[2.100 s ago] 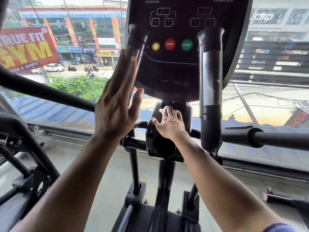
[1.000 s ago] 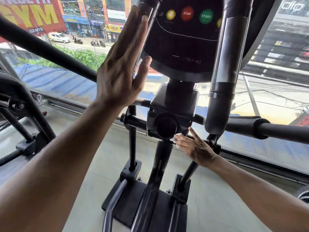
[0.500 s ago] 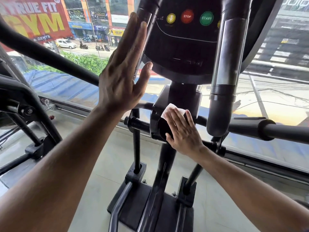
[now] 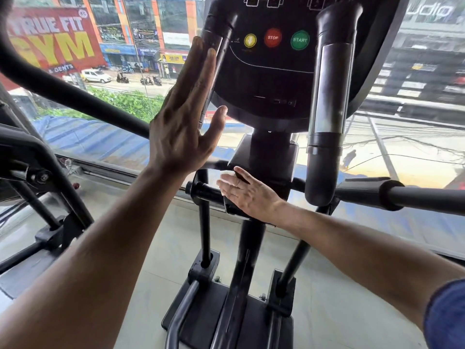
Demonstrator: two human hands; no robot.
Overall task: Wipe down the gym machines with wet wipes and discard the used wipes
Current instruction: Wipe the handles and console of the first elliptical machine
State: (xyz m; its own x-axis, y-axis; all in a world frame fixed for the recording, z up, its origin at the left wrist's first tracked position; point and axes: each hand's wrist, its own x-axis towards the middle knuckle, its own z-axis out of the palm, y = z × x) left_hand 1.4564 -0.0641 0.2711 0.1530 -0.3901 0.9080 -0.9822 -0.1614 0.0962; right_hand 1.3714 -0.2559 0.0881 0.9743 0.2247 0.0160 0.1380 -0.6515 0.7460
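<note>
The left hand [image 4: 181, 127] is raised with straight fingers held together and the thumb spread, its palm flat against the left handlebar [image 4: 214, 44] of the black gym machine; it grasps nothing. The right hand [image 4: 247, 195] reaches to the left side of the hub [image 4: 264, 162] on the centre post, below the console [image 4: 271, 71]. Its fingers lie flat and relaxed, pressing a white wipe [image 4: 226, 176] against the hub; only a small pale edge of the wipe shows past the fingertips, so how it is folded cannot be told. A crossbar [image 4: 203, 191] runs out of the hub to the left, just beside the right hand's fingers, and a thicker bar [image 4: 402, 195] runs off to the right. The right handlebar [image 4: 327, 96] stands upright in front of the console, with a grey metal band along its middle. On the console sit a yellow button [image 4: 250, 40], a red STOP button [image 4: 272, 37] and a green START button [image 4: 299, 40] in a row. The post drops to a black base [image 4: 201, 316] on a pale floor [image 4: 146, 248]. To the left is part of another machine's frame [image 4: 50, 172]. Behind everything a window looks down on a street, with a red gym sign [image 4: 50, 39] at upper left.
</note>
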